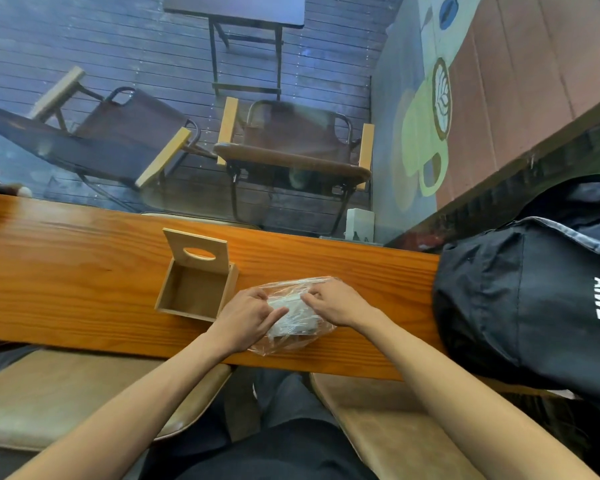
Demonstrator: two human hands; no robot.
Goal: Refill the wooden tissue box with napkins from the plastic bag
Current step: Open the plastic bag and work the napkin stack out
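Observation:
A wooden tissue box [194, 294] stands on the wooden counter [84, 271], its inside bare. Its lid [198, 251], with an oval slot, is tipped up at the far side. Just right of the box lies a clear plastic bag [291, 336] holding a stack of white napkins [291, 318]. My left hand [248, 315] pinches the bag's plastic on its left side, close to the box's right wall. My right hand [336, 303] grips the bag's top right. Both hands cover part of the bag.
A black backpack [534, 299] fills the counter's right end, close to my right forearm. Beyond the counter a glass pane shows folding chairs [291, 143] and a small table on decking. Two padded stools [66, 400] sit below the counter's near edge.

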